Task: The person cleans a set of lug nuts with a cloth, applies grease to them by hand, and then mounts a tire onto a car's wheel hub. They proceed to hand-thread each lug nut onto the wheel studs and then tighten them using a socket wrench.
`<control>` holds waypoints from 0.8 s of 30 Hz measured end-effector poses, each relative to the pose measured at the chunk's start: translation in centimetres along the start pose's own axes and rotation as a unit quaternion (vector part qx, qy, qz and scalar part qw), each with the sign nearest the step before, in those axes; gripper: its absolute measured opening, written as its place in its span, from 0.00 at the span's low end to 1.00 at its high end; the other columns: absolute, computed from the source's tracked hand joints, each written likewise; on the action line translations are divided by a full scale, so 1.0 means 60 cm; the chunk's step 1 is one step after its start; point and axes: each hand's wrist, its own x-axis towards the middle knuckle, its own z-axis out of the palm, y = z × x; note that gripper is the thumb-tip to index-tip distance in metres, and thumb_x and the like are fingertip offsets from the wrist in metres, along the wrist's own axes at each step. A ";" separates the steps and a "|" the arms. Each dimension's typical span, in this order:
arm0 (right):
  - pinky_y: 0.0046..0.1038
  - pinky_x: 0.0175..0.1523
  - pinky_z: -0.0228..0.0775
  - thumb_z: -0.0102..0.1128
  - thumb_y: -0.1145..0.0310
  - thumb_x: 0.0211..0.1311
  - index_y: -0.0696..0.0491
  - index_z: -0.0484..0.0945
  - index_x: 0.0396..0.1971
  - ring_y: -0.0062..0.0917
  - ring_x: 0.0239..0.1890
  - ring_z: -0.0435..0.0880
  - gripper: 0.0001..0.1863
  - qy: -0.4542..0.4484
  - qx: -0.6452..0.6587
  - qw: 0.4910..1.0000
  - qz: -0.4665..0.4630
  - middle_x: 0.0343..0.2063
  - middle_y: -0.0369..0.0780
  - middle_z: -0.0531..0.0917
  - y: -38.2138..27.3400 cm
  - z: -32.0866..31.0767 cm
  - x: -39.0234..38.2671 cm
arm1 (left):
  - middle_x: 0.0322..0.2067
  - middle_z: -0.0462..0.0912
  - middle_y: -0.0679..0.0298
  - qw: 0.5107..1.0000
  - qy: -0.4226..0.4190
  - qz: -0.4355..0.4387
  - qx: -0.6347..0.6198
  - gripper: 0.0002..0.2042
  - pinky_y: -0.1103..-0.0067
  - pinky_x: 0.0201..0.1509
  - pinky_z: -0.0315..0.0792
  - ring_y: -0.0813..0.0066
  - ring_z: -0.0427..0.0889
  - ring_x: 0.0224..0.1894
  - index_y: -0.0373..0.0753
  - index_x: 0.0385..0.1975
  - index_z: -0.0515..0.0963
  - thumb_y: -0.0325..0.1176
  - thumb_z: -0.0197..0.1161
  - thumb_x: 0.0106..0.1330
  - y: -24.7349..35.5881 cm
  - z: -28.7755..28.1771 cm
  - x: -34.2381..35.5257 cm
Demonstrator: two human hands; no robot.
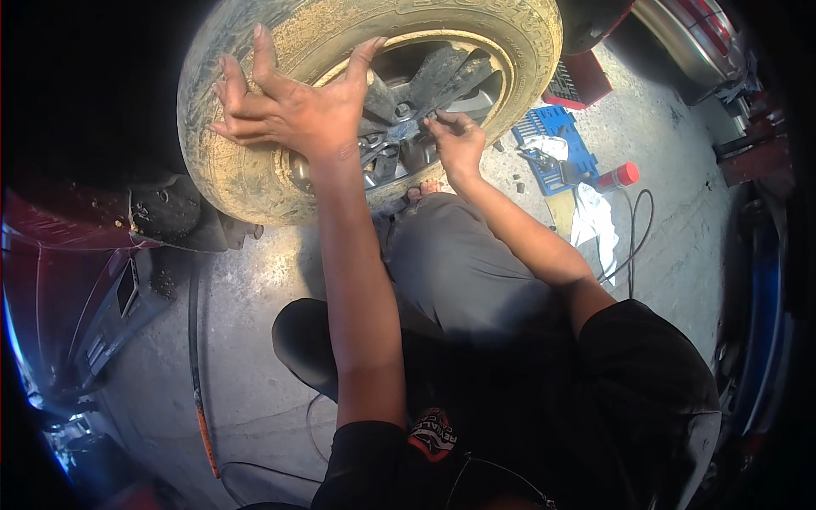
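A large tyre (255,180), coated in tan mud, stands upright in front of me, around a dark spoked wheel (442,75). My left hand (293,112) is raised at the tyre's left side, its fingers spread wide and the thumb pointing up to the right. Nothing is in it, and I cannot tell whether it touches the rubber. Close to the hub (403,132), the fingertips of my right hand (460,143) are pinched together. Whatever they hold there is too small to make out.
On the concrete floor to the right lie an open blue tool case (580,153), a red case (593,78), a red-capped container (619,177), a white cloth (597,231) and a thin hose (651,204). At left, a long dark rod (194,340) with an orange end lies beside dark red car bodywork (59,280).
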 end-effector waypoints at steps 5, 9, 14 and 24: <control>0.20 0.39 0.77 0.67 0.83 0.57 0.70 0.78 0.43 0.23 0.33 0.85 0.14 0.020 0.107 0.992 0.058 0.33 0.46 0.85 -0.009 0.003 0.016 | 0.60 0.56 0.52 1.000 0.012 0.013 -0.005 0.57 0.36 0.67 0.38 0.42 0.53 0.65 0.54 0.63 0.63 0.77 0.72 0.27 0.006 0.019 0.000; 0.25 0.43 0.78 0.68 0.75 0.59 0.70 0.75 0.48 0.27 0.37 0.85 0.20 -0.013 0.030 0.998 0.051 0.37 0.46 0.85 0.010 0.014 0.039 | 0.60 0.57 0.54 1.000 0.019 0.015 0.014 0.58 0.35 0.67 0.39 0.44 0.53 0.66 0.54 0.63 0.63 0.78 0.71 0.27 -0.005 0.021 0.009; 0.28 0.52 0.75 0.68 0.70 0.60 0.66 0.72 0.54 0.29 0.44 0.84 0.25 -0.049 0.081 0.995 0.014 0.43 0.48 0.84 0.054 -0.010 0.044 | 0.67 0.52 0.56 0.999 -0.011 -0.029 -0.032 0.51 0.37 0.70 0.34 0.48 0.48 0.69 0.57 0.69 0.61 0.75 0.65 0.43 -0.017 0.017 -0.009; 0.30 0.58 0.71 0.64 0.57 0.65 0.61 0.68 0.61 0.33 0.56 0.77 0.31 -0.077 0.050 0.977 0.193 0.58 0.50 0.75 0.113 -0.020 0.096 | 0.71 0.51 0.62 0.989 0.018 -0.075 -0.127 0.56 0.48 0.77 0.37 0.60 0.50 0.72 0.56 0.71 0.56 0.57 0.77 0.35 0.013 -0.014 -0.012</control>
